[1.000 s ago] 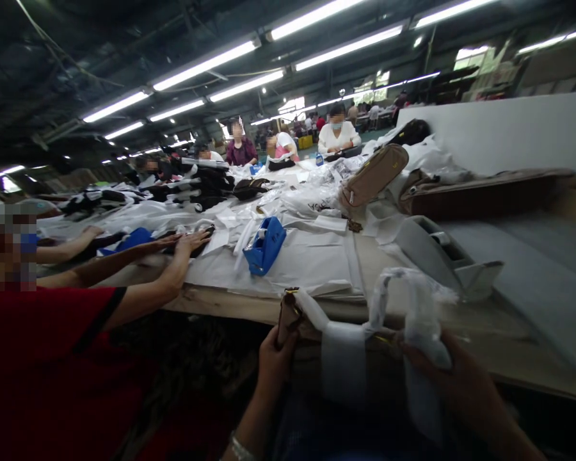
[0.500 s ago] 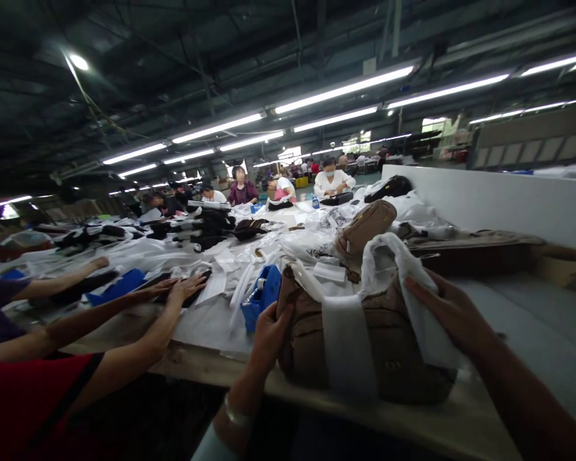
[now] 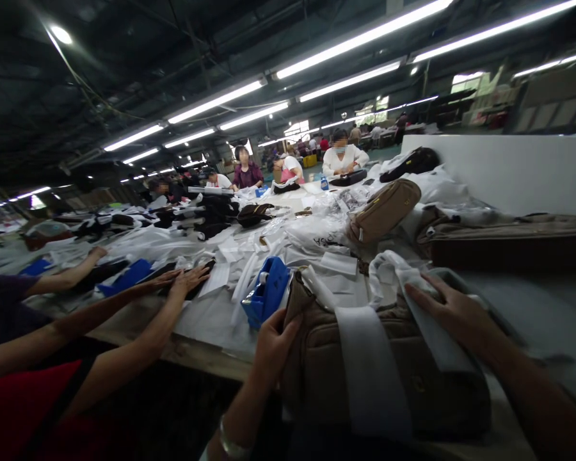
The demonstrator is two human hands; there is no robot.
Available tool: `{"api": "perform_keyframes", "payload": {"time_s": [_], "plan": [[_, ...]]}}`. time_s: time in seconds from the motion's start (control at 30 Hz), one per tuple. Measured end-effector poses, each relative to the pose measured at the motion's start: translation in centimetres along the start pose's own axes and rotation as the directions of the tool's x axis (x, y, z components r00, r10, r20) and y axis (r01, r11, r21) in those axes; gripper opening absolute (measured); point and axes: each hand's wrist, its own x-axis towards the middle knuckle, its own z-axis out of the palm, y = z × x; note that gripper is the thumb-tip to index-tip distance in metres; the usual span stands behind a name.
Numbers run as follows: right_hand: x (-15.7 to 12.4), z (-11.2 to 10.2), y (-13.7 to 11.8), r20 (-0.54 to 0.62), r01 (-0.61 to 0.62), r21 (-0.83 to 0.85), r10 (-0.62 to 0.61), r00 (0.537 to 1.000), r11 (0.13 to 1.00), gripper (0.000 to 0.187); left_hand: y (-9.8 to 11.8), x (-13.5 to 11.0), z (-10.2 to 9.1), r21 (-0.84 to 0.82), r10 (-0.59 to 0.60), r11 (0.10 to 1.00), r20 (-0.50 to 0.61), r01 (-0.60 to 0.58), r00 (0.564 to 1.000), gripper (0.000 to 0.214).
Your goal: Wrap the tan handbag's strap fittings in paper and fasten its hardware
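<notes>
Item: brown rectangular fabric bag (image 3: 324, 365), white foam band (image 3: 377, 371) across its front, at the pale counter's (image 3: 211, 355) near edge. Left hand (image 3: 276, 342): grasping its upper left corner. Right hand (image 3: 454, 314): grasping white foam wrapping (image 3: 444, 349), upper right. Likely faults: foam tearing under a hard pull; bag dropping if either grip slackens. Long axis: left to right, front toward the wearer.
</notes>
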Motion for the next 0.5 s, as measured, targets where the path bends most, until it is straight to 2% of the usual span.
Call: {"api": "perform_keyframes", "payload": {"time_s": [0.1,0.17,0.2,0.27,0.33,0.43,0.5], "plan": [[-0.1,1.5,-1.9,-0.04,0.105,-0.139,-0.111,0.993,0.985,0.068,-2.3,-0.4,-0.4,0.146,0.059,0.988,-0.048,-0.051,0.997,0.043],[-0.3,2.9,-4.2,0.0,0.226,-0.052,-0.226,0.974,0.973,0.057,-3.5,-0.6,-0.6,0.225,0.094,0.971,-0.072,-0.075,0.993,0.039],[-0.3,3.7,-5.5,0.071,0.269,0.033,-0.271,0.96,0.962,0.051,-3.8,-0.7,-0.6,0.264,0.124,0.959,-0.08,-0.099,0.989,0.036],[-0.1,5.6,-8.0,0.267,0.295,0.232,-0.353,0.897,0.927,0.045,-3.7,-0.9,-0.6,0.334,0.215,0.925,-0.075,-0.178,0.974,0.027],[0.4,7.8,-10.0,0.421,0.257,0.387,-0.417,0.805,0.886,0.049,-3.2,-1.3,-0.5,0.365,0.301,0.893,-0.045,-0.264,0.953,0.022],[1.3,10.8,-11.7,0.54,0.203,0.503,-0.489,0.685,0.84,0.057,-2.5,-1.9,-0.4,0.372,0.355,0.871,-0.023,-0.321,0.935,0.023],[1.7,12.2,-12.1,0.545,0.192,0.543,-0.518,0.659,0.817,0.05,-2.5,-2.2,-0.5,0.378,0.356,0.869,-0.031,-0.319,0.934,0.024]]}}
